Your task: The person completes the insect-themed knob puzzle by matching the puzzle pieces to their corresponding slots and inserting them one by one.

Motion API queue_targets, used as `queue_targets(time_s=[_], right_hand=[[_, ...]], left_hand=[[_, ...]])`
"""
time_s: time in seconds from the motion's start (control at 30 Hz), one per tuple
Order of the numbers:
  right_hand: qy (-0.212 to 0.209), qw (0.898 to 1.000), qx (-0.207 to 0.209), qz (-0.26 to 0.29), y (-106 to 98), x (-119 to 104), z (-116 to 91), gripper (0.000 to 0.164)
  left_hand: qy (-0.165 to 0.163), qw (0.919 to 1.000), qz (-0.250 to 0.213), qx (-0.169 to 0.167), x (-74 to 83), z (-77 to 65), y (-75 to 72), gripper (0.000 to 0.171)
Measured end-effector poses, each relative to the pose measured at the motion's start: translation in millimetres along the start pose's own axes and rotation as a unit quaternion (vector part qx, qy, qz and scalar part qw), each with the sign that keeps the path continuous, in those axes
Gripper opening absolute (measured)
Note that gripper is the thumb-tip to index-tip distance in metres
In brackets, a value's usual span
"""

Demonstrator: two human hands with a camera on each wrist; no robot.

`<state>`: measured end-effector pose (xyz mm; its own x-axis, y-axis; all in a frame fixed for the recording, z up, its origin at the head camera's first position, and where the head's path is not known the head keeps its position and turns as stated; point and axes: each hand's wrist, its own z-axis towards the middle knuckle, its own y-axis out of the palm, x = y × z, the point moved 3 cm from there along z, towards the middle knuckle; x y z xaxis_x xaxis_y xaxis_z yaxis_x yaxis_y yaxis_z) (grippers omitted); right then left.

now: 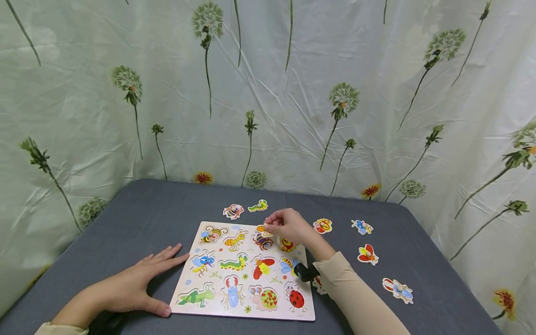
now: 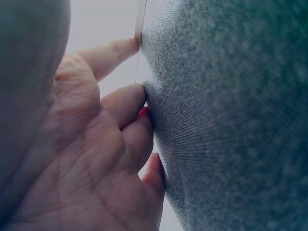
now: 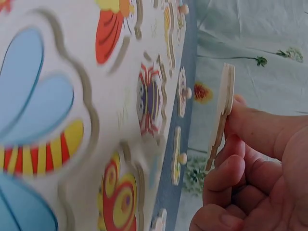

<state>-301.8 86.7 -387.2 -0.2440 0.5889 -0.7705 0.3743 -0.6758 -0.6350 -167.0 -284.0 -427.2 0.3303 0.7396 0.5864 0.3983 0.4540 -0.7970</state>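
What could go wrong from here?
The yellow-striped piece could slip: the right hand pinches it above the board. It might be tried in the wrong place, since it hovers near the spider recess, whose picture it does not appear to match. The right sleeve could nudge the loose piece partly hidden beside it.

One board [image 1: 217, 311] with twelve pictures [image 1: 233, 263], in three rows of four, lay on one bench [image 1: 167, 209]. Seven loose pieces [image 1: 367, 255] showed there: two between board and far edge, five toward the right edge, one partly hidden. Two hands [image 1: 291, 228] were present, one holding an eighth piece [image 1: 263, 230].
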Motion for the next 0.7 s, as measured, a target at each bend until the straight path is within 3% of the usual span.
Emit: queue_targets(time_s=[0.7], right_hand=[[0.001,1.000,-0.007,-0.002,43,-20,20,0.015]], left_hand=[[0.011,0.9999,0.003,0.012,-1.8,-0.5,0.7,0.112]])
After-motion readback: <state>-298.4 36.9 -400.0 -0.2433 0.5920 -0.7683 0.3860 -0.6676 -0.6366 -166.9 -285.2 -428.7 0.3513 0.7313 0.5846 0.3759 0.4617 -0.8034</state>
